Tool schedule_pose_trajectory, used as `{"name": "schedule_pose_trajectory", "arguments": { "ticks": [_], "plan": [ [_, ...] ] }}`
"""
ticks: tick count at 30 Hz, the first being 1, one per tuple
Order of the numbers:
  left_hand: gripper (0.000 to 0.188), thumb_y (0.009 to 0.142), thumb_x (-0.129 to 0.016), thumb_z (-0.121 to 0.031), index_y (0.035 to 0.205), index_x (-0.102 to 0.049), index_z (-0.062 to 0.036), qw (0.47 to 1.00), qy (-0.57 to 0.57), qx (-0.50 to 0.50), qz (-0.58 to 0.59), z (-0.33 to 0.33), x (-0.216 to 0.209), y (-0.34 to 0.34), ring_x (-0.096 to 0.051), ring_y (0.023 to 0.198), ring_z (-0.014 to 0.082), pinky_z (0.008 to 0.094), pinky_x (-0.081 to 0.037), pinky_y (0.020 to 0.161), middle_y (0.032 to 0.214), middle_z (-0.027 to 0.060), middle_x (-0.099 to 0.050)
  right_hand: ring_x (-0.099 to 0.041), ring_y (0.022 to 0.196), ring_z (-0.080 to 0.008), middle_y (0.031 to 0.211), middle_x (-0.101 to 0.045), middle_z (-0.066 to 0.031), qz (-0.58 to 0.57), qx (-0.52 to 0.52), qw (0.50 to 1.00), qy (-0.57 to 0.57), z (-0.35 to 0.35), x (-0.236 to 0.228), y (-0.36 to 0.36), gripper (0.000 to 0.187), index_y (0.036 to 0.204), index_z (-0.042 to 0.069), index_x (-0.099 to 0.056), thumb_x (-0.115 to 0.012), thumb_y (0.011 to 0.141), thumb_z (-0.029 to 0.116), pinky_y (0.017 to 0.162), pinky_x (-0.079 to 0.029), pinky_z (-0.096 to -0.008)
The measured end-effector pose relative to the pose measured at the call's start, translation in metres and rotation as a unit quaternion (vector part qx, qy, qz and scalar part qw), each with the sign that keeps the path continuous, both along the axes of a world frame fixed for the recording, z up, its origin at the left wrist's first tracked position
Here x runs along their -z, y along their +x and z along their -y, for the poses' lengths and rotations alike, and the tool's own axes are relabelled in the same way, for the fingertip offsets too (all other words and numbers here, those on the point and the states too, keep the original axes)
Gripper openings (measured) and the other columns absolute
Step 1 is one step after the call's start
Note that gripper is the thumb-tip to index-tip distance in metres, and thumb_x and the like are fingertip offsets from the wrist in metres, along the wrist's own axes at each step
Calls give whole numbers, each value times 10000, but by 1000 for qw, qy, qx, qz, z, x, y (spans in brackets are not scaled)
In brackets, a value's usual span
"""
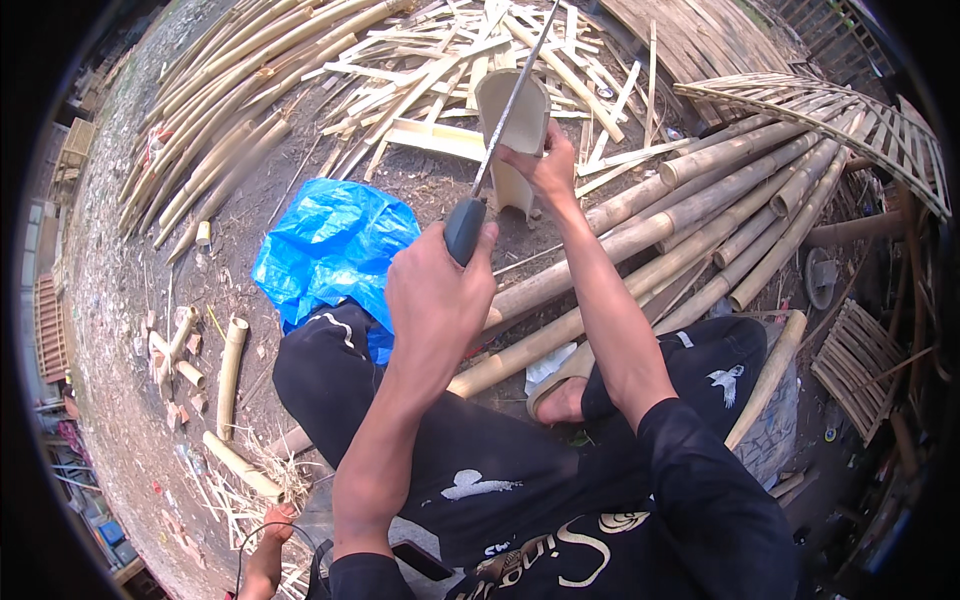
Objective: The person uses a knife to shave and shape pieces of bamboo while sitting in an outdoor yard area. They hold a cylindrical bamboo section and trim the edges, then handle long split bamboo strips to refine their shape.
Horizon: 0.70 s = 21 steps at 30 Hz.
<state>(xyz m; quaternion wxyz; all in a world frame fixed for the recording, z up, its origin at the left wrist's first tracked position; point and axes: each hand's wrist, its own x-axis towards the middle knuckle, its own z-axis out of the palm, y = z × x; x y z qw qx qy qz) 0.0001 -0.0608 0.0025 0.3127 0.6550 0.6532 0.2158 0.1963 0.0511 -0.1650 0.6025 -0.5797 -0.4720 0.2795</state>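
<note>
Bare, sunlit ground (230, 275) is spreading out around me, littered with bamboo on nearly every side. Whole poles (230, 90) are lying in a long row at the upper left, and beside them a loose heap of split strips (430, 90) is sprawling across the top. Over at the upper right, a slatted frame (860, 120) is resting above the far end of a thick bundle of poles (700, 210), which is fanning out toward the right from near my legs.

With my left hand (440, 285) I am gripping the dark handle of a long-bladed tool (465, 230), my fingers closing round it and the blade slanting up and away to the right. Whether that blade is a saw or a knife, I cannot tell. With my right hand (546, 170) I am holding a split, hollow piece of bamboo (530, 115) out in front of me, my thumb lying over its pale side; some of the fingers are hiding behind it. The blade is crossing in front of this piece as I am looking at it, but I cannot tell if the two are touching.

Near my left knee, a crumpled blue plastic sheet (335, 235) is lying on the dirt. Farther left, a short bamboo length (230, 375) is lying apart from the poles.
</note>
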Motion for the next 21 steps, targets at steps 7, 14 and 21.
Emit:
{"name": "schedule_pose_trajectory", "arguments": {
  "ticks": [7,14,21],
  "plan": [
    [421,934,-720,-374,838,-691,36,1000,14,10,-9,-1,-3,6,-675,639,406,479,-492,619,650,217,-653,-703,973,-209,1046,-743,-140,-31,27,999,22,-6,11,4,675,1102,-11,-683,-979,625,365,900,-538,-350],
    [426,912,-761,-357,769,-677,35,999,25,-3,28,-3,-2,-4,-557,518,265,418,-430,539,548,138,-564,-679,891,-148,1012,-747,-88,-77,-76,994,-5,-6,-8,13,606,1065,16,-712,-991,611,306,839,-540,-316],
    [428,922,-764,-355,804,-676,47,999,29,-2,21,-1,3,-3,-468,547,142,366,-402,541,571,102,-542,-699,986,-167,1067,-744,-81,-99,-124,985,-72,-6,-29,8,714,1179,25,-701,-1005,581,270,906,-558,-333]
  ]
}}
